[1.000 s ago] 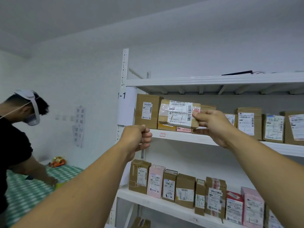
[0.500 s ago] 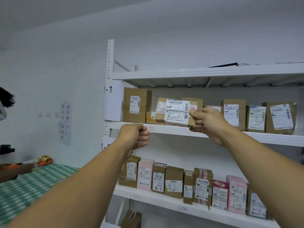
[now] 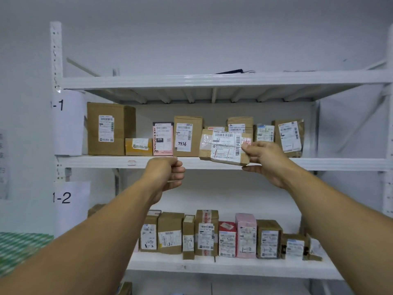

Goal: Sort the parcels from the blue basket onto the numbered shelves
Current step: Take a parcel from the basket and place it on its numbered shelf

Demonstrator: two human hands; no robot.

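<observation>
My right hand (image 3: 266,161) grips a small brown parcel (image 3: 223,146) with a white barcode label by its right end. The parcel hangs at the front edge of the shelf marked 1-1 (image 3: 340,163), right of a brown parcel marked 7936 (image 3: 187,136). My left hand (image 3: 167,172) is curled into a fist just below that shelf's edge, holding nothing. The blue basket is out of view.
Shelf 1-1 holds a tall brown box (image 3: 106,128) at its left, a flat yellow parcel (image 3: 138,145), a pink one (image 3: 162,138) and more at the right. The shelf marked 1-2 (image 3: 223,266) carries a row of several parcels. A green checked table (image 3: 19,248) lies at the lower left.
My view has swung right, so the other person and most of the table have left the frame. My right hand carried the parcel rightward along shelf 1-1, past the pink and 7936 parcels.
</observation>
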